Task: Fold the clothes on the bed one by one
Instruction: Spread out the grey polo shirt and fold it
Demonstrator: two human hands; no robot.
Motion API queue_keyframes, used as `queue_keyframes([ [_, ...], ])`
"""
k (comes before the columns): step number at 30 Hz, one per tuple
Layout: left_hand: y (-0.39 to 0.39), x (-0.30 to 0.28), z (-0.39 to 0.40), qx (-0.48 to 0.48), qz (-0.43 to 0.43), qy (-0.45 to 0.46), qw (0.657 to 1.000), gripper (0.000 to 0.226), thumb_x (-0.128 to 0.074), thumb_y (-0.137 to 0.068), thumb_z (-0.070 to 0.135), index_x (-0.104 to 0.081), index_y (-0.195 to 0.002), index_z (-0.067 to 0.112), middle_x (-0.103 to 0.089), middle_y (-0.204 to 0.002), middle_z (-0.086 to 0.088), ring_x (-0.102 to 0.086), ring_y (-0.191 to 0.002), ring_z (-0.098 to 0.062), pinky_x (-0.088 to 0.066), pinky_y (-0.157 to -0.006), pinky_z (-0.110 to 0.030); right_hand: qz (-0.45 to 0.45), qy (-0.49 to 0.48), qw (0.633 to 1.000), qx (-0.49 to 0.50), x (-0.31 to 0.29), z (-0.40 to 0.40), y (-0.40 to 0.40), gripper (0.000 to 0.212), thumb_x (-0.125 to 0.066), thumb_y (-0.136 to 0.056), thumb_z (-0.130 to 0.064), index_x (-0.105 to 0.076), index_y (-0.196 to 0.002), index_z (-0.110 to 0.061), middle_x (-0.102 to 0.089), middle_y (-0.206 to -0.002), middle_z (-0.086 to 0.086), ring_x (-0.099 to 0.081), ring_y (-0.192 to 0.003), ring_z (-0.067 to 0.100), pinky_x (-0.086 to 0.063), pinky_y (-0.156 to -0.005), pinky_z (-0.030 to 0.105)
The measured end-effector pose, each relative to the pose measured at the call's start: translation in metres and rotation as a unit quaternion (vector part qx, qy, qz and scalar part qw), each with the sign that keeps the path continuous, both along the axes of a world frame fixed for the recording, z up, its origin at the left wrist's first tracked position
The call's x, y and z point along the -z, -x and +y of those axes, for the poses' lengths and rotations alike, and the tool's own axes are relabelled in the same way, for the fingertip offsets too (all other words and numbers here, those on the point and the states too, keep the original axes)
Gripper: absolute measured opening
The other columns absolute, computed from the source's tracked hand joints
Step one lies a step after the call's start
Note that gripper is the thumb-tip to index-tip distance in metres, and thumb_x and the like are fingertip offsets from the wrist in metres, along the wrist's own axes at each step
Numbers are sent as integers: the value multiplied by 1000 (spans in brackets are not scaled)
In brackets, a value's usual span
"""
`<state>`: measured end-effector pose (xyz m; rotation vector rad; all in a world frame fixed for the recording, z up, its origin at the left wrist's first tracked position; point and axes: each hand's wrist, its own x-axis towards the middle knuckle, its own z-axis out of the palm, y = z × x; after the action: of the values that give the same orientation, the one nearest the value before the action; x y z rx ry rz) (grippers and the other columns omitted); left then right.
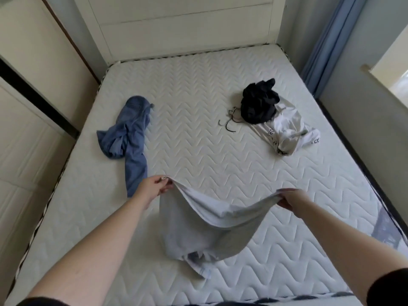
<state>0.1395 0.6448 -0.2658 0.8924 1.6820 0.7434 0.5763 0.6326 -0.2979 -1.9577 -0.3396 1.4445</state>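
Note:
A pale grey-white garment point(205, 230) hangs between my two hands above the near part of the mattress point(198, 151). My left hand point(154, 186) pinches its upper left edge. My right hand point(291, 198) pinches the upper right edge. The cloth sags in the middle, and its lower end rests crumpled on the mattress. Blue jeans point(130, 133) lie rumpled at the left. A black garment point(258, 102) sits bunched at the far right, partly on top of a white garment with dark lettering point(287, 133).
Thin metal hanger hooks point(228, 123) lie beside the black garment. A white headboard point(187, 25) stands at the far end. Wardrobe panels point(26, 107) run close along the left side. A blue curtain point(322, 47) and a window sill point(386, 85) are on the right.

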Motion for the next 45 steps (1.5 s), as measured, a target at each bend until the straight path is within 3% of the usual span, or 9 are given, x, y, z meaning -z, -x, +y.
queue_keyframes([
  [4, -13, -75, 88, -8, 22, -98, 995, 29, -50, -99, 5, -58, -124, -8, -63, -111, -20, -61, -93, -26, -50, -92, -37, 3, -144, 989, -28, -90, 96, 37, 24, -55, -90, 12, -69, -102, -3, -66, -101, 16, -63, -74, 23, -59, -71, 23],
  [8, 1, -179, 168, -31, 25, -202, 979, 31, -51, -101, 13, -58, -127, -1, -63, -115, -16, -64, -91, -20, -51, -82, -31, 31, -303, 952, 10, -204, 170, 53, 21, -61, -89, 7, -73, -95, -10, -70, -84, 5, -70, -80, 16, -58, -67, 18],
  [11, 15, -248, 207, -63, 16, -274, 960, 30, -49, -101, 13, -56, -128, 3, -60, -125, -12, -60, -110, -23, -50, -98, -33, 32, -399, 916, 31, -269, 203, 49, 28, -56, -92, 5, -73, -85, -17, -70, -92, 7, -70, -88, 18, -58, -76, 21],
  [16, 36, -301, 220, -113, 18, -316, 942, 18, -40, -105, 17, -53, -117, 15, -58, -110, -3, -57, -96, -14, -52, -74, -19, -47, -452, 886, 91, -302, 220, 4, 32, -55, -86, 1, -77, -78, -20, -73, -90, 11, -73, -82, 22, -60, -71, 28],
  [23, 59, -192, 180, -32, 82, -190, 978, 26, -39, -105, 15, -53, -122, 0, -64, -115, -15, -66, -84, -11, -48, -73, -27, -198, -299, 933, 25, -192, 186, -43, 25, -61, -92, -6, -74, -79, -23, -73, -84, 13, -71, -57, 15, -59, -57, 22],
  [27, 53, -90, 130, 16, 101, -77, 992, 24, -46, -101, 5, -58, -120, -3, -68, -102, -12, -65, -81, -8, -45, -74, -27, -139, -197, 970, 26, -97, 142, -43, 23, -55, -90, 4, -73, -92, -10, -72, -92, 17, -69, -67, 18, -57, -60, 15],
  [31, 54, -7, 72, 14, 89, 8, 996, 29, -50, -93, -11, -63, -114, 3, -64, -118, -22, -59, -98, -20, -43, -92, -31, -45, -127, 989, 67, -30, 92, -40, 20, -56, -92, -1, -70, -106, -1, -69, -80, 12, -66, -67, 14, -56, -58, 13],
  [40, 43, 78, -38, -227, -45, 129, 964, 26, -57, -96, 4, -57, -119, -6, -62, -99, -17, -63, -71, -20, -55, -59, -17, -49, -22, 994, 99, 49, -8, -55, 21, -66, -92, -5, -67, -111, 2, -65, -48, 0, -63, -42, 5, -53, -51, 13],
  [45, 28, 98, -84, -255, -10, 133, 958, 32, -53, -90, -16, -54, -122, -16, -51, -130, -35, -56, -109, -40, -44, -101, -40, -58, -2, 995, 77, 62, -43, -54, 27, -65, -89, 4, -63, -115, 8, -65, -63, 12, -61, -39, 5, -51, -45, 12],
])
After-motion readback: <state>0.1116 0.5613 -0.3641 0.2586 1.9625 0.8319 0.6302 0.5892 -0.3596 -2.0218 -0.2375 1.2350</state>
